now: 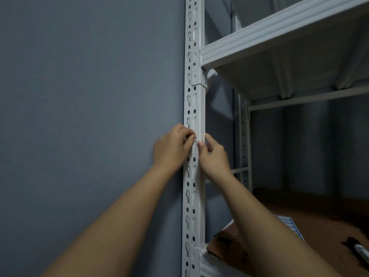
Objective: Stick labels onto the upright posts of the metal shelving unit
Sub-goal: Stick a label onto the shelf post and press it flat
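Observation:
A white perforated upright post (194, 100) of the metal shelving unit runs from top to bottom in the middle of the view. My left hand (172, 147) is on the post's left side with its fingers curled against the metal. My right hand (213, 156) is on the post's right side, thumb pressed on the front face. Between the two hands a pale label (196, 139) seems to lie on the post, mostly hidden by my fingers. Both forearms reach up from the bottom of the view.
A white shelf (279, 35) juts out to the upper right. A rear post (244, 140) stands behind. Lower right, a brown shelf board (311, 220) carries torn cardboard (225, 242), a sheet of blue-edged labels (293, 226) and a dark object (353, 244). A grey wall (89, 116) fills the left.

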{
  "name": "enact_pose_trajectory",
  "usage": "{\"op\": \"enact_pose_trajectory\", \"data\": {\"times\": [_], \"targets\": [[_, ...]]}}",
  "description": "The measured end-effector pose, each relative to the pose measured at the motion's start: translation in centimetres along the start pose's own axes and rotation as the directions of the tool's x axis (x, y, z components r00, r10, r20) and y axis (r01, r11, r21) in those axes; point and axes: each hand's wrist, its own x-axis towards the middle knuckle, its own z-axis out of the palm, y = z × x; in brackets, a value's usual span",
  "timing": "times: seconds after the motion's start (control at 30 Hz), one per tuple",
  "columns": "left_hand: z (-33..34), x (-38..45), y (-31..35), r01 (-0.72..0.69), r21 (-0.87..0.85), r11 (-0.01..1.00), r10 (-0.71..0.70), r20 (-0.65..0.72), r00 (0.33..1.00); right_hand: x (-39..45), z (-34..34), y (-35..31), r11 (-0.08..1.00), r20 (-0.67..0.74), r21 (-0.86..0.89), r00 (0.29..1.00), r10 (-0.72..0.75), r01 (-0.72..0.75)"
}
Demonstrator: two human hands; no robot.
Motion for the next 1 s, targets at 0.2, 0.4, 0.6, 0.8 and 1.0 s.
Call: {"op": "enact_pose_trajectory", "data": {"times": [0.2, 0.4, 0.6, 0.8, 1.0], "targets": [[-0.2, -0.1, -0.1, 0.011, -0.041, 0.999, -0.010, 0.024, 1.000, -0.3, 0.1, -0.2, 1.000, -0.014, 0.002, 1.000, 0.007, -0.007], [0.1, -0.1, 0.1, 0.043, -0.013, 0.999, -0.043, 0.000, 0.999, -0.3, 0.1, -0.2, 0.999, -0.007, 0.016, 0.999, 0.042, -0.042], [0.4, -0.1, 0.3, 0.067, -0.016, 0.998, -0.067, -0.018, 0.998, -0.4, 0.0, -0.4, 1.000, -0.006, 0.010, 1.000, 0.016, -0.016], [0.3, -0.1, 0.0, 0.058, -0.080, 0.995, -0.058, -0.002, 0.998, -0.8, 0.1, -0.9, 0.999, -0.016, -0.008, 0.999, 0.049, -0.049], [0.1, -0.2, -0.3, 0.033, -0.114, 0.993, -0.032, 0.017, 0.999, -1.0, 0.1, -1.2, 0.999, -0.021, -0.024, 0.999, 0.039, -0.039]]}}
